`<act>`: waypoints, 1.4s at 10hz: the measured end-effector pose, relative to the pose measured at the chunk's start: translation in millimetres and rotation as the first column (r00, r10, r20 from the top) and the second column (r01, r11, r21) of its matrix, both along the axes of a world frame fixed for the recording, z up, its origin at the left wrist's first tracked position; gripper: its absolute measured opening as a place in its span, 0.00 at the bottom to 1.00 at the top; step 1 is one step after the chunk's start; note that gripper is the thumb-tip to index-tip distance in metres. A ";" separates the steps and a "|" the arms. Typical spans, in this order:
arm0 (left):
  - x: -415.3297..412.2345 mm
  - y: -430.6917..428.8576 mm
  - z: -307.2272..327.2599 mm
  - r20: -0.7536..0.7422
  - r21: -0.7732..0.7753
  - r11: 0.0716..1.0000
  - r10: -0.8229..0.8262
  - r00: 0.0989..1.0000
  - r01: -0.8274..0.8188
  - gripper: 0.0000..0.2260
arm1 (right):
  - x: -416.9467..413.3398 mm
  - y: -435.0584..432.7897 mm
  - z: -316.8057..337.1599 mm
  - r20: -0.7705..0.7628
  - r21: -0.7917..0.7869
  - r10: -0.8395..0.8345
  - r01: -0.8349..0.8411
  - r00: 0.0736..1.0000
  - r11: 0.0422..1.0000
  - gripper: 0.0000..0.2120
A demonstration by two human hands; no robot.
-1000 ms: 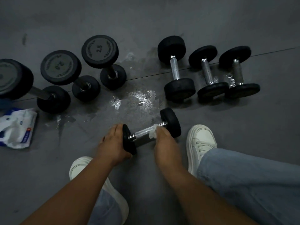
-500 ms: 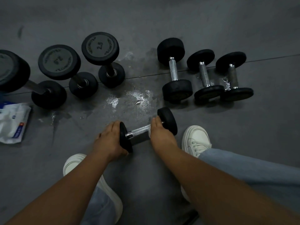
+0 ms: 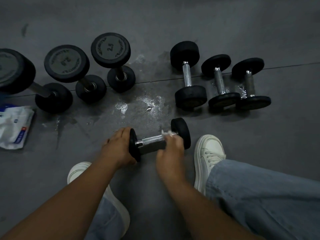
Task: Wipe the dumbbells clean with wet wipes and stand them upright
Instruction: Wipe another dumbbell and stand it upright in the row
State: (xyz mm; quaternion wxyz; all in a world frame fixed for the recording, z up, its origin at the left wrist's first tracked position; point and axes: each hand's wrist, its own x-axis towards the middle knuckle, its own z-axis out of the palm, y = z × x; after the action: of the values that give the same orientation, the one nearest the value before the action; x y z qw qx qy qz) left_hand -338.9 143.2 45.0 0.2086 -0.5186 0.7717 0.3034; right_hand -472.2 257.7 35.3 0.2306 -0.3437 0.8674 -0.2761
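Three upright dumbbells (image 3: 110,61) stand at left on the dark grey floor (image 3: 173,18), three lying dumbbells (image 3: 187,77) at right, a wet patch (image 3: 143,104) between them and a wipes pack (image 3: 15,125) far left. Nearer, between white shoes (image 3: 207,153), a seventh dumbbell (image 3: 153,139) lies on the floor. The left hand (image 3: 117,148) curls round its left head, while the blurred right hand (image 3: 170,153) pinches a wipe (image 3: 167,132) against the handle beside the right head.

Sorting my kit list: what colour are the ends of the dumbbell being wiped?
The dumbbell ends are black; clearest in the head view.
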 end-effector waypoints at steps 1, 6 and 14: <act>-0.2 -0.6 -1.6 0.003 0.005 1.000 0.005 1.000 -0.005 0.54 | -14.3 -10.5 -10.2 -0.381 0.435 0.553 -0.385 0.741 0.814 0.29; 0.7 -1.5 -2.9 0.021 0.010 1.000 -0.004 1.000 0.004 0.56 | -3.1 -5.7 -11.7 0.161 0.295 0.242 -0.281 0.957 0.913 0.43; 1.2 3.0 -5.6 -0.028 0.000 0.999 0.033 0.999 -0.033 0.54 | -25.3 -34.8 -41.6 0.756 0.653 -0.217 0.729 -0.617 0.204 0.19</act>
State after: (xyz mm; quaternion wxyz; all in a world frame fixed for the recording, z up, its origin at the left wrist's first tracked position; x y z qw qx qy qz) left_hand -337.7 146.2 39.3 0.1927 -0.5272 0.7659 0.3137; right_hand -497.4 222.9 -6.4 0.4392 0.5267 0.3409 -0.6430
